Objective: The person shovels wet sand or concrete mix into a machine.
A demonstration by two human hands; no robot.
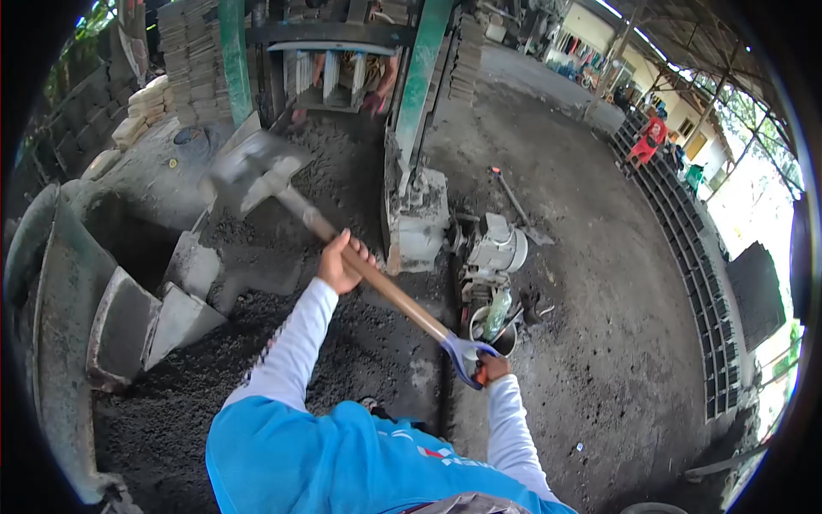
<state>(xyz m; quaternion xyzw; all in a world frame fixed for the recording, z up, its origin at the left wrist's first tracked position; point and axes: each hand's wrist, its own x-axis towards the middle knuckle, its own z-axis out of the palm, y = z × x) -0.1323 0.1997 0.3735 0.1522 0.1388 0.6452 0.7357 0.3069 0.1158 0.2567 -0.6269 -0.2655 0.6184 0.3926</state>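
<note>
A shovel with a wooden shaft (396, 296) slants across the middle of the view. My left hand (341, 264) is wrapped round the shaft below the metal socket. My right hand (494, 369) grips the purple D-shaped handle (463, 353) at the lower end. The shovel's blade (250, 167), blurred by motion, is raised at the upper left over dark, loose material (330, 167). Whether the blade carries anything cannot be made out. More dark material (342, 351) lies on the ground below my left arm.
A green-framed machine (419, 77) stands ahead, with a co-worker's gloved hands (373, 103) behind it. An electric motor (498, 243) and a bucket with a bottle (497, 315) are right of the shaft. Curved metal sheets (73, 300) stand left. A person in red (648, 139) is far right.
</note>
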